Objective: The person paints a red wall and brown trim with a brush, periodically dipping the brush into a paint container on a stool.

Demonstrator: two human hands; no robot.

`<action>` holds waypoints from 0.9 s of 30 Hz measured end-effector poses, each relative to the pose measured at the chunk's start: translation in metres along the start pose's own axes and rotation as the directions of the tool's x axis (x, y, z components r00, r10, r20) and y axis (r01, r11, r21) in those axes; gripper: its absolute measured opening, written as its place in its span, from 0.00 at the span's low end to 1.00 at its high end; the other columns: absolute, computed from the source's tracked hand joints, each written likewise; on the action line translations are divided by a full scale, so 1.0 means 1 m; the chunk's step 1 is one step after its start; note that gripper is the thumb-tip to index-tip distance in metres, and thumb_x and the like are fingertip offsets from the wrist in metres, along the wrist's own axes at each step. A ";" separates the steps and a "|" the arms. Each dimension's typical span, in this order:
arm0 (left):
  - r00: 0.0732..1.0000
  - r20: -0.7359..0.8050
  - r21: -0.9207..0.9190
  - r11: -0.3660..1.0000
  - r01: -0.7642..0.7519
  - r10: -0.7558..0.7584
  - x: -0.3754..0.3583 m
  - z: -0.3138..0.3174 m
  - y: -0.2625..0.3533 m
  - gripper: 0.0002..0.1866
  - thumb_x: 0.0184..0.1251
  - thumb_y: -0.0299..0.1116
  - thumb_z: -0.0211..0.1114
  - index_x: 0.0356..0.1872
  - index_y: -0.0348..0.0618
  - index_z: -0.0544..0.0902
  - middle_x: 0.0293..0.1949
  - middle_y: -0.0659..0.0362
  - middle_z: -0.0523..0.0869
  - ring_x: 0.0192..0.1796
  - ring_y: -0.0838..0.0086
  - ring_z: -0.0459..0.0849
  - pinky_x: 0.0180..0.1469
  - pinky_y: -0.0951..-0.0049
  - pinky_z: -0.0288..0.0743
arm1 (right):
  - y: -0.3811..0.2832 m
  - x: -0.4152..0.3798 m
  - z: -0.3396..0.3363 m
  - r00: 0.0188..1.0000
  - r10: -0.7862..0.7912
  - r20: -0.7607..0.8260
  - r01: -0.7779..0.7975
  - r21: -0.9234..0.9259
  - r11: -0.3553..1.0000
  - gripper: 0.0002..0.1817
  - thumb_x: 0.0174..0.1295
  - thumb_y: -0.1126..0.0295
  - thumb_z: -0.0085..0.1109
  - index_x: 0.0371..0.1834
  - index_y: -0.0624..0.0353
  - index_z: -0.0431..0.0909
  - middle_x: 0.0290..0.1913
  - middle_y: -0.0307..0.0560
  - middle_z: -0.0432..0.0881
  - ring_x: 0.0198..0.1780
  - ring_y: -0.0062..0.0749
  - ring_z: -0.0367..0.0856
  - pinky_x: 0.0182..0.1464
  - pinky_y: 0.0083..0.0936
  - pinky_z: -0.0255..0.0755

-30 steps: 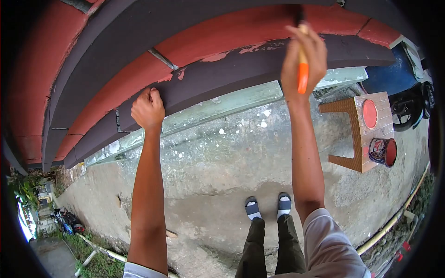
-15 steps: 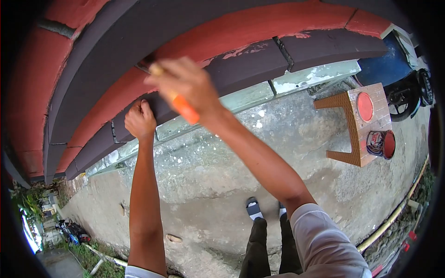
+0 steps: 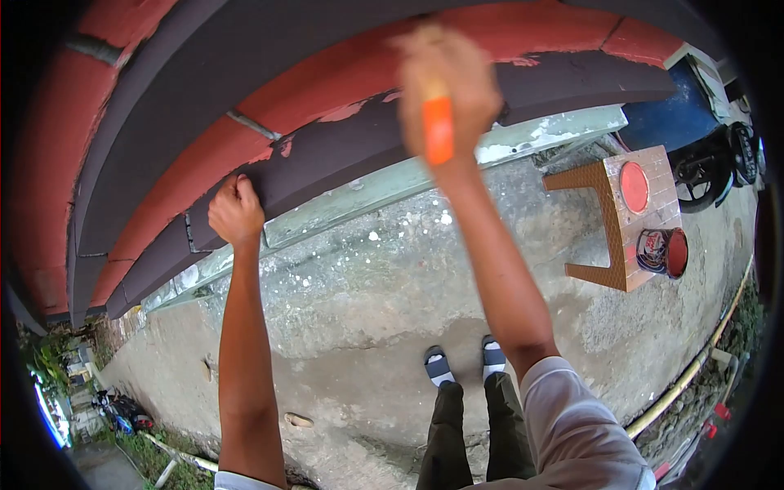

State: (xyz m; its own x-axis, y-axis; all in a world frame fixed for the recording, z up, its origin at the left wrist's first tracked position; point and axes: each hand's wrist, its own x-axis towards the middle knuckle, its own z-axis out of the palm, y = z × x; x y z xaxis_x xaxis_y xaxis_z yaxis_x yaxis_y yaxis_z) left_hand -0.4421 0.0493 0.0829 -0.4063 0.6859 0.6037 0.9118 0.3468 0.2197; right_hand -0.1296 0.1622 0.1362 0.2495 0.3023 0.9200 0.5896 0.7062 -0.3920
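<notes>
My right hand (image 3: pixel 469 94) is closed around a paintbrush (image 3: pixel 438 131) with an orange handle end. It is raised against the red band (image 3: pixel 343 77) of the wall, and motion blurs the fingers and the bristle end. My left hand (image 3: pixel 236 211) is curled into a fist and rests against the dark ledge (image 3: pixel 327 155) below that band. I see nothing in the fist, though its inner side faces away. Uneven red patches overlap the top edge of the dark ledge between my hands.
At the right stands a brown stool (image 3: pixel 608 204) bearing a round red-coated lid (image 3: pixel 634 187) and an open paint can (image 3: pixel 661 252). A parked motorcycle (image 3: pixel 710 167) is behind it. Below the ledge runs a pale green strip (image 3: pixel 327 211). Paint specks dot the concrete floor (image 3: pixel 343 286).
My right hand has swept the paintbrush to the right and upward along the red band. The left fist stays on the ledge. The view has shifted slightly.
</notes>
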 end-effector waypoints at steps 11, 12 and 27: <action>0.998 -0.009 0.054 0.997 -0.056 0.057 0.000 0.006 -0.012 0.20 0.75 0.47 0.58 0.40 0.42 0.91 0.30 0.41 0.87 0.37 0.39 0.87 0.41 0.43 0.76 | 0.101 0.026 -0.057 1.000 -0.024 0.011 0.021 0.180 0.983 0.16 0.55 0.76 0.73 0.47 0.49 0.92 0.55 0.51 0.89 0.49 0.46 0.86 0.49 0.36 0.83; 0.999 -0.007 0.051 0.998 -0.040 0.041 -0.001 0.006 -0.013 0.20 0.75 0.46 0.58 0.41 0.42 0.91 0.31 0.41 0.88 0.38 0.40 0.88 0.42 0.43 0.76 | 0.114 0.031 -0.075 0.997 0.066 -0.031 -0.060 0.173 0.983 0.11 0.63 0.77 0.69 0.47 0.54 0.93 0.54 0.53 0.90 0.54 0.44 0.87 0.56 0.33 0.81; 0.994 -0.106 0.022 1.000 -0.017 0.019 -0.005 0.005 -0.004 0.20 0.73 0.47 0.59 0.40 0.42 0.92 0.34 0.40 0.89 0.43 0.38 0.87 0.48 0.44 0.78 | 0.031 -0.014 -0.021 0.995 -0.045 0.093 0.016 0.295 0.955 0.15 0.56 0.76 0.73 0.46 0.47 0.93 0.56 0.56 0.88 0.50 0.48 0.86 0.54 0.38 0.82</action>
State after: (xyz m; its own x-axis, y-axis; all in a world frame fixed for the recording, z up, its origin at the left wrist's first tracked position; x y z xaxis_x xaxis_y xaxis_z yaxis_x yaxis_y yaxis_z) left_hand -0.4438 0.0478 0.0750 -0.3804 0.6206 0.6857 0.9171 0.3489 0.1929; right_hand -0.0986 0.1661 0.1115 0.1505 0.3284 0.9325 0.3405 0.8683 -0.3607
